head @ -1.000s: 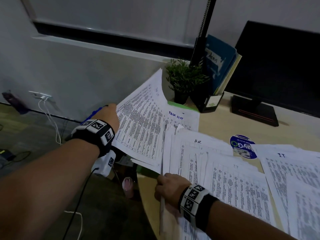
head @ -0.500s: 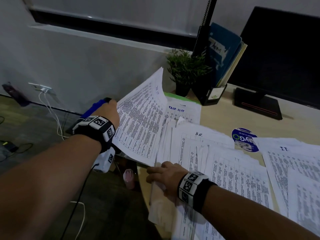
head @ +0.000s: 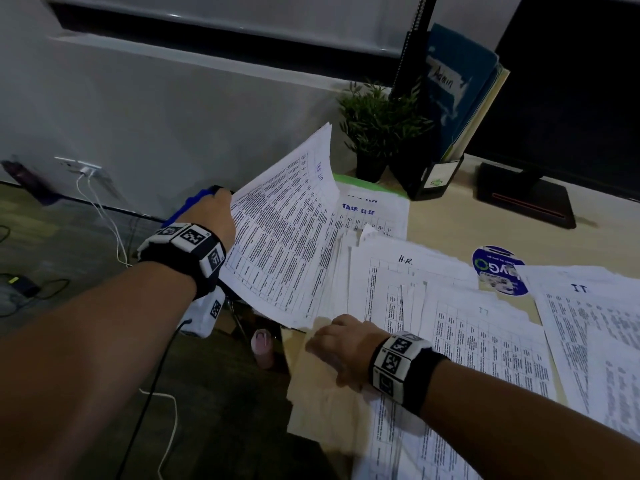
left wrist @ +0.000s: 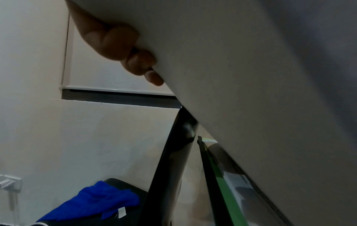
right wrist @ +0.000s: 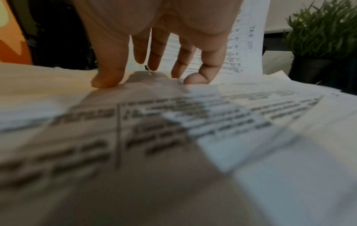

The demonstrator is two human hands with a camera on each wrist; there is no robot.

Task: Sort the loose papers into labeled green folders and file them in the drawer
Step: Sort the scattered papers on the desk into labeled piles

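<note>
White printed sheets (head: pixel 287 237), a lifted sheaf marked "Task List", are held up off the desk by the left hand (head: pixel 211 216), whose curled fingers (left wrist: pixel 115 41) show only in the left wrist view, wrapped round the sheaf's edge from behind; from the head camera just the back of that hand is seen against the paper. The right hand (head: pixel 341 351) lies on a cream folder (head: pixel 322 403) at the near edge of the desk (head: pixel 450 223); the right wrist view alone shows its straight fingertips (right wrist: pixel 105 79) pressed down on the folder and the printed pages beside it, gripping nothing. Under the raised sheaf lies a pile headed "TASK LIST" (head: pixel 367 216) on a green folder (head: pixel 360 183), whose green edge also appears in the left wrist view. Next to it spread the pile marked "H.R." (head: pixel 405 271) and, farther right, the pile marked "IT" (head: pixel 581 306), with a round blue sticker (head: pixel 498 268) between them. Behind stand a small potted plant (head: pixel 377 133), a file holder with a blue "Admin" folder (head: pixel 457 84), and a dark monitor (head: pixel 571 81). A blue cloth (left wrist: pixel 96 200) hangs below the left hand.
</note>
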